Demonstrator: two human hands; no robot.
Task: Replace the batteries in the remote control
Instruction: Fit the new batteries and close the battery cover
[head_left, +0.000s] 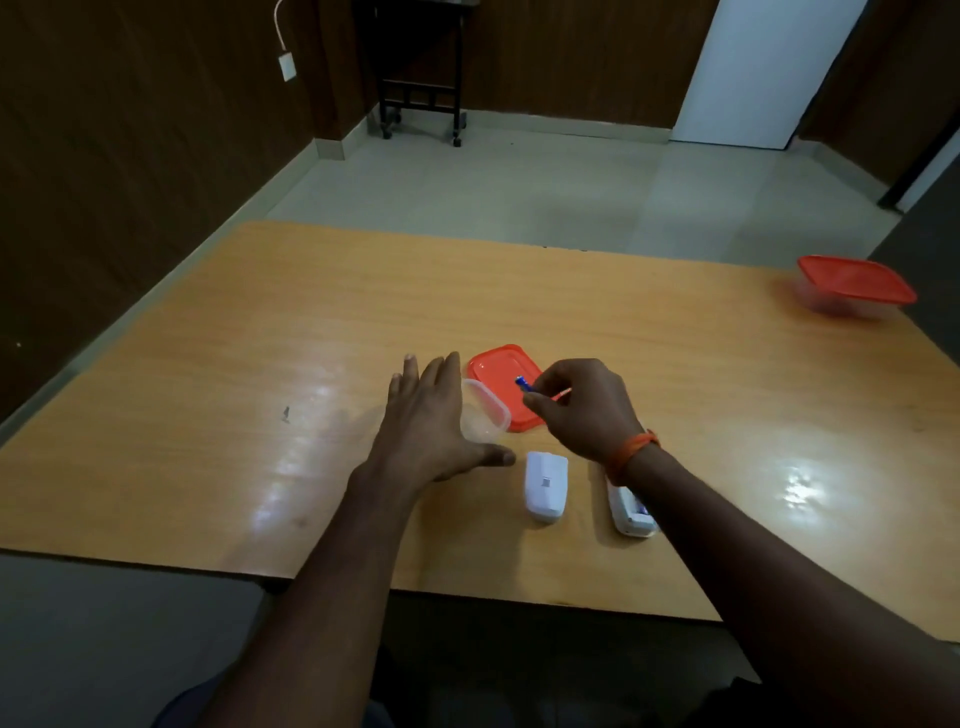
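My right hand (584, 410) pinches a small blue battery (522, 384) above the red lid (498, 371) lying flat on the table. My left hand (434, 421) is spread flat, fingers apart, resting against the left side of a small clear plastic container (485, 413). The white battery cover (545, 486) lies on the table near my left thumb. The white remote control (631, 512) lies on its face with the battery bay open, partly hidden under my right wrist.
A second clear container with a red lid (854, 283) sits at the far right edge of the wooden table (260, 338). A black wheeled stand (421, 104) is on the floor beyond the table.
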